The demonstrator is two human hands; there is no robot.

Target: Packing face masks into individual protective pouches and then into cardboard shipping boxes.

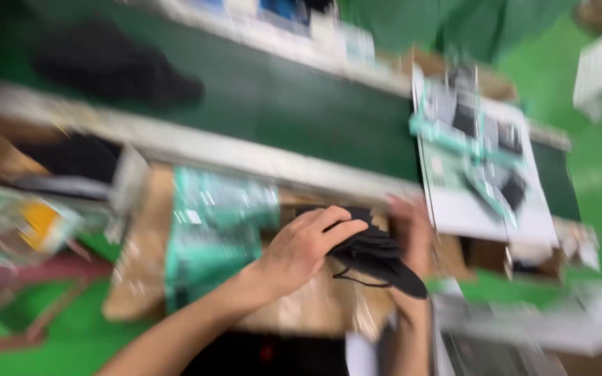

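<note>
The picture is blurred by motion. My left hand (301,251) rests on top of a black fabric piece (377,254) with thin black straps, its fingers curled over the piece's left end. My right hand (412,240) comes up from below and grips the same black piece from the right side, partly hidden behind it. Both hands are over a brown cardboard surface (315,306). Just left of my left hand lies a stack of green and clear plastic packets (214,230).
A dark green conveyor belt (301,104) runs across the back with a black heap (113,66) on it. A white board with green packets and black items (479,160) lies at right. A clear bag with yellow contents (22,226) sits at left. Green floor (593,160) shows on the far right.
</note>
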